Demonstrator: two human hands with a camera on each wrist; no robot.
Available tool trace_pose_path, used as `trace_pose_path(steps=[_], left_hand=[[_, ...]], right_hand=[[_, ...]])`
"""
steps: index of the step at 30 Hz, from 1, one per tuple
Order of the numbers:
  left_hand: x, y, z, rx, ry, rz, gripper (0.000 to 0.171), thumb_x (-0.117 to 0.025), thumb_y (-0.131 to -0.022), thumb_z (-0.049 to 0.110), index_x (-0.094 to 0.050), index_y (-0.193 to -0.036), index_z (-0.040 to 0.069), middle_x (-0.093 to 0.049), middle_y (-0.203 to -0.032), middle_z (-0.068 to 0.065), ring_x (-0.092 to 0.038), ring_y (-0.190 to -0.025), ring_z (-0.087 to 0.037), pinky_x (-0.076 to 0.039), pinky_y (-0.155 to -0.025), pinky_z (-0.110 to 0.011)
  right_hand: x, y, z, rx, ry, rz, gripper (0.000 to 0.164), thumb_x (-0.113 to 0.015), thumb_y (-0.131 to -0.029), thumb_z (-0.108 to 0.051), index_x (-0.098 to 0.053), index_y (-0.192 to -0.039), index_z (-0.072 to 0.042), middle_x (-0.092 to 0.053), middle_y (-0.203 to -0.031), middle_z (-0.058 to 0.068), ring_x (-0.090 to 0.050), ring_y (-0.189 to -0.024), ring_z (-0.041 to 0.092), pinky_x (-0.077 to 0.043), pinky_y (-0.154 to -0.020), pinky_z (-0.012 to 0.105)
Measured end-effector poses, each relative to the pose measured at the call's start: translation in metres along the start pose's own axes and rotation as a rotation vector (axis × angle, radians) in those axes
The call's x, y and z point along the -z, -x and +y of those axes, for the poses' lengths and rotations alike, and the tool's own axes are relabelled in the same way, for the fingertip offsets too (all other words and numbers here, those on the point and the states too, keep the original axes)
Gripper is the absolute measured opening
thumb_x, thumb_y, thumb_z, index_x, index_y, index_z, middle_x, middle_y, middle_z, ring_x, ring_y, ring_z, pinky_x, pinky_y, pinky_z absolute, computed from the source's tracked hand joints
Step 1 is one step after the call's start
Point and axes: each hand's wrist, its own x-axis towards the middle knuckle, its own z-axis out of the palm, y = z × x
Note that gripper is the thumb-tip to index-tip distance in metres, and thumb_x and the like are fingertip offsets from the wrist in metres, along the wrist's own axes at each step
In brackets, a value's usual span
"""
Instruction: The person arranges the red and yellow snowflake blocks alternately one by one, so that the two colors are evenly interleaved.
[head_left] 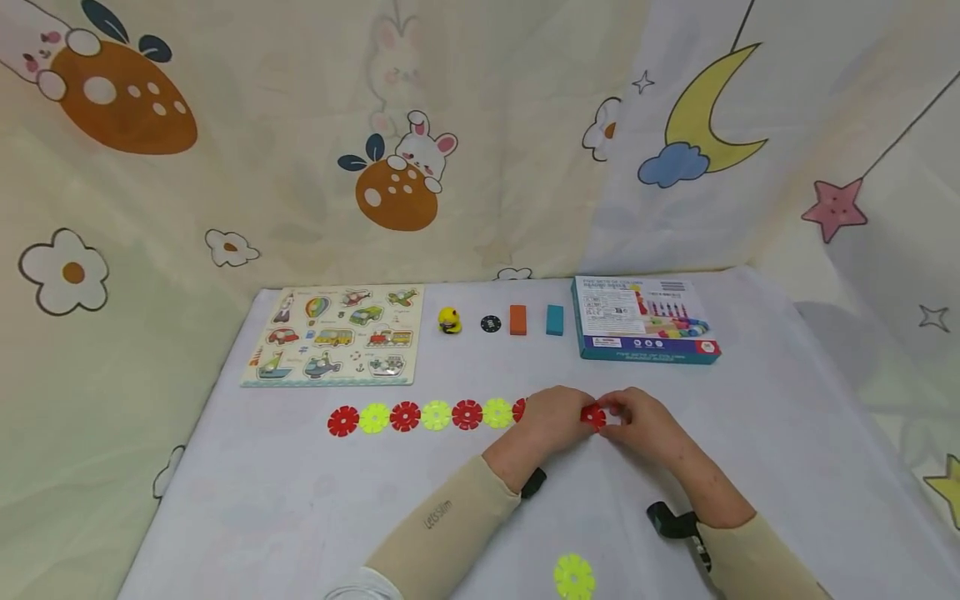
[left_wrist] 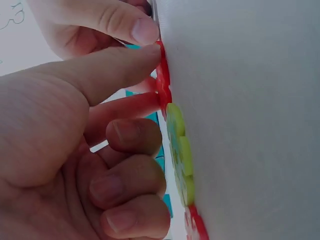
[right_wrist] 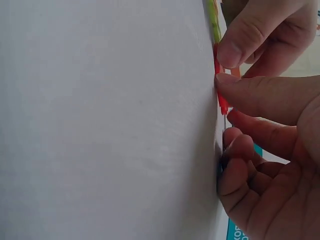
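Note:
Flat notched discs, interlocking snowflake discs, form a row in alternating red and yellow-green across the white table in the head view. At the row's right end is a red snowflake disc (head_left: 594, 417), standing nearly edge-on in the wrist views. My left hand (head_left: 551, 423) pinches it between thumb and finger from the left, while my right hand (head_left: 647, 428) pinches its right side. A yellow-green disc (left_wrist: 180, 155) adjoins the red one in the left wrist view; the left hand covers it in the head view. Whether their notches fully interlock cannot be told.
Nearest me lies a loose yellow-green disc (head_left: 574, 577). Along the back are a vehicle puzzle board (head_left: 333, 336), a yellow figurine (head_left: 449, 321), a black round chip (head_left: 491, 323), an orange block (head_left: 517, 320), a blue block (head_left: 554, 320) and a bead-set box (head_left: 645, 321).

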Motion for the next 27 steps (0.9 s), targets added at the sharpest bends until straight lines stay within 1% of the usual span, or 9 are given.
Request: trace_pose_path(steps=[4, 8, 11, 15, 17, 19, 22, 24, 27], left_hand=[[0.001, 0.000, 0.001, 0.021, -0.007, -0.011, 0.049, -0.078, -0.075, 0.039, -0.064, -0.121, 0.028, -0.062, -0.099, 0.009, -0.049, -0.084, -0.007, -0.045, -0.065, -0.022], [0.001, 0.001, 0.001, 0.003, -0.024, -0.015, 0.048, -0.076, -0.077, 0.040, -0.064, -0.122, 0.029, -0.063, -0.102, 0.009, -0.050, -0.086, -0.008, -0.045, -0.068, -0.023], [0.000, 0.001, 0.001, 0.007, -0.034, -0.007, 0.047, -0.075, -0.078, 0.040, -0.063, -0.122, 0.030, -0.063, -0.105, 0.009, -0.050, -0.088, -0.008, -0.046, -0.070, -0.024], [-0.002, 0.001, 0.000, 0.016, -0.034, 0.007, 0.047, -0.075, -0.078, 0.041, -0.063, -0.123, 0.030, -0.062, -0.106, 0.009, -0.050, -0.089, -0.008, -0.046, -0.070, -0.024], [-0.003, 0.001, 0.000, 0.013, -0.034, 0.014, 0.048, -0.075, -0.078, 0.041, -0.063, -0.123, 0.030, -0.062, -0.106, 0.009, -0.050, -0.089, -0.008, -0.045, -0.070, -0.023], [-0.003, 0.002, 0.000, 0.012, -0.035, 0.021, 0.048, -0.074, -0.078, 0.041, -0.063, -0.123, 0.030, -0.062, -0.106, 0.009, -0.050, -0.089, -0.008, -0.045, -0.070, -0.023], [-0.003, 0.002, 0.000, 0.012, -0.035, 0.026, 0.047, -0.073, -0.079, 0.042, -0.063, -0.123, 0.030, -0.062, -0.106, 0.009, -0.050, -0.089, -0.008, -0.045, -0.070, -0.023], [-0.002, 0.002, 0.001, 0.015, -0.037, 0.023, 0.046, -0.073, -0.080, 0.041, -0.063, -0.123, 0.030, -0.062, -0.106, 0.009, -0.050, -0.089, -0.007, -0.045, -0.070, -0.023], [-0.003, 0.002, 0.002, 0.015, -0.044, 0.018, 0.045, -0.072, -0.080, 0.041, -0.063, -0.123, 0.030, -0.062, -0.106, 0.009, -0.050, -0.089, -0.008, -0.045, -0.070, -0.023]], right_hand=[[0.000, 0.012, -0.006, -0.016, -0.007, 0.006, 0.046, -0.078, -0.077, -0.021, -0.060, -0.116, -0.007, -0.052, -0.086, 0.004, -0.048, -0.077, 0.019, -0.047, -0.064, 0.027], [-0.005, 0.044, -0.018, -0.020, -0.033, -0.026, 0.035, -0.078, -0.077, -0.028, -0.062, -0.105, -0.014, -0.051, -0.078, 0.000, -0.048, -0.070, 0.016, -0.044, -0.058, 0.023], [-0.019, 0.072, -0.030, 0.051, -0.058, -0.165, 0.029, -0.077, -0.077, -0.036, -0.063, -0.098, -0.021, -0.052, -0.075, -0.002, -0.050, -0.069, 0.015, -0.043, -0.057, 0.023], [-0.045, 0.103, -0.047, 0.070, -0.083, -0.440, 0.039, -0.079, -0.070, -0.046, -0.062, -0.099, -0.026, -0.053, -0.082, -0.007, -0.051, -0.074, 0.012, -0.047, -0.064, 0.024], [-0.058, 0.112, -0.053, 0.093, -0.041, -0.496, 0.042, -0.081, -0.068, -0.045, -0.061, -0.099, -0.024, -0.051, -0.084, -0.010, -0.049, -0.075, 0.009, -0.048, -0.066, 0.024], [-0.068, 0.116, -0.056, 0.137, 0.008, -0.496, 0.038, -0.082, -0.069, -0.040, -0.061, -0.096, -0.023, -0.047, -0.085, -0.013, -0.047, -0.073, 0.005, -0.048, -0.066, 0.023], [-0.076, 0.117, -0.056, 0.226, 0.065, -0.437, 0.028, -0.079, -0.073, -0.028, -0.060, -0.091, -0.018, -0.043, -0.085, -0.013, -0.044, -0.068, 0.001, -0.045, -0.062, 0.020], [-0.078, 0.118, -0.057, 0.217, 0.107, -0.390, 0.029, -0.079, -0.072, -0.027, -0.058, -0.088, -0.016, -0.041, -0.084, -0.011, -0.042, -0.065, 0.001, -0.043, -0.059, 0.021], [-0.079, 0.120, -0.059, 0.146, 0.174, -0.298, 0.036, -0.082, -0.065, -0.033, -0.056, -0.083, -0.014, -0.040, -0.079, -0.008, -0.040, -0.060, 0.004, -0.040, -0.054, 0.024]])
